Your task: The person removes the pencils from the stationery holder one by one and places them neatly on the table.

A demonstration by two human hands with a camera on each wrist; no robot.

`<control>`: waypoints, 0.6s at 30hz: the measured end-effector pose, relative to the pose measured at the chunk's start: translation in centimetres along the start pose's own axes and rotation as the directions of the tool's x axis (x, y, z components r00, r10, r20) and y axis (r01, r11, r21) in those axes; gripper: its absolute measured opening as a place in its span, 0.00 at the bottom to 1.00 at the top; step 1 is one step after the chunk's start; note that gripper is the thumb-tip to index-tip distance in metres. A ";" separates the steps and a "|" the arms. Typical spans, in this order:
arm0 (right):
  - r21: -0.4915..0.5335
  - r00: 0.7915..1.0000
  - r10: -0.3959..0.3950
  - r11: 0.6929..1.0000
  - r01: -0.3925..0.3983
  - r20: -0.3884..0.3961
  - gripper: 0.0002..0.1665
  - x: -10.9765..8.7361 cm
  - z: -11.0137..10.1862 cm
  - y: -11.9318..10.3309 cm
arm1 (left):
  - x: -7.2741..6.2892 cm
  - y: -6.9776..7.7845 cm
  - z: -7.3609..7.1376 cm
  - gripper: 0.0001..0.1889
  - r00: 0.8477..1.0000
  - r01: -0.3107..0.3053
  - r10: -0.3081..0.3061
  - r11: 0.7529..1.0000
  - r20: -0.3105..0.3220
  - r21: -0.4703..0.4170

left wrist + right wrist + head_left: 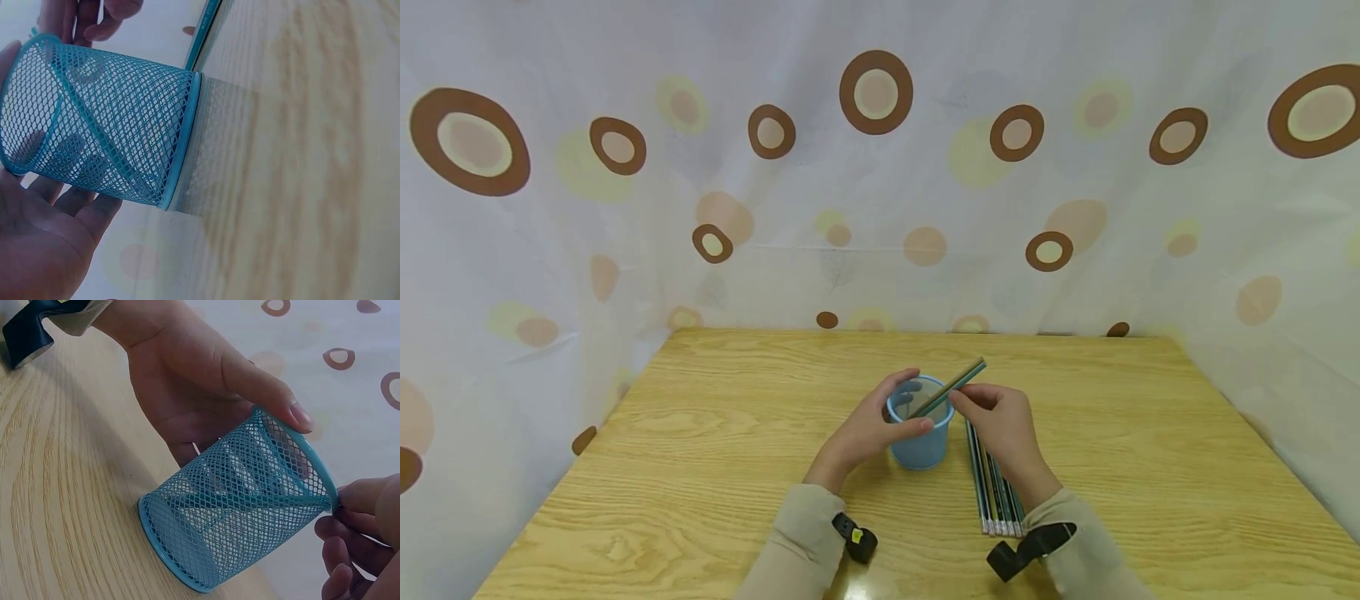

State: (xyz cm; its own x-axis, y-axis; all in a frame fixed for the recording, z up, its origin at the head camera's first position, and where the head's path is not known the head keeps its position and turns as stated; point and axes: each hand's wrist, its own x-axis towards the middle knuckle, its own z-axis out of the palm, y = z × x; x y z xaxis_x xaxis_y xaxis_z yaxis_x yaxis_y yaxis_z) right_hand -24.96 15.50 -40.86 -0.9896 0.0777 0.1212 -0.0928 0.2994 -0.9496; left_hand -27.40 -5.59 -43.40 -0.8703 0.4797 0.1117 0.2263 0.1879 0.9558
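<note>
My left hand holds a blue mesh pencil cup near its rim, thumb on the near side and fingers round the far side. The cup stands upright on the table. Inside it slants a teal and gold-brown pencil, its upper end sticking out past the rim to the right; whether this is one pencil or two side by side I cannot tell. At the cup's right rim my right hand pinches the pencil between thumb and forefinger. Through the mesh in the left wrist view, the pencil runs diagonally to the bottom.
Several striped pencils lie side by side right of the cup, ferrule ends toward me, partly under my right hand and wrist. The wooden table reaches back to a patterned cloth, which also hangs at both sides.
</note>
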 end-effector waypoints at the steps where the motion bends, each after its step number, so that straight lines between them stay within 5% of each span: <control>1: -0.002 1.000 -0.002 1.000 0.002 -0.002 0.20 0.0 0.0 0.0 | 0.0 0.0 0.0 0.38 1.000 0.001 -0.001 1.000 0.000 -0.001; 18: -0.005 0.998 -0.039 0.999 0.039 -0.055 0.19 -0.2 -0.8 -0.7 | 0.0 -0.1 0.1 0.38 1.000 -0.003 0.003 1.000 -0.001 -0.008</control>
State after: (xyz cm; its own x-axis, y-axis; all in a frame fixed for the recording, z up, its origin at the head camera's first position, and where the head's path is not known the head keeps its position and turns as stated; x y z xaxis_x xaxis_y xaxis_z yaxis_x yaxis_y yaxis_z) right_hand -24.62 16.02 -40.02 -0.9777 0.1179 0.1738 -0.1306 0.3067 -0.9428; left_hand -27.35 -5.54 -43.51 -0.8700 0.4795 0.1146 0.2253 0.1800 0.9575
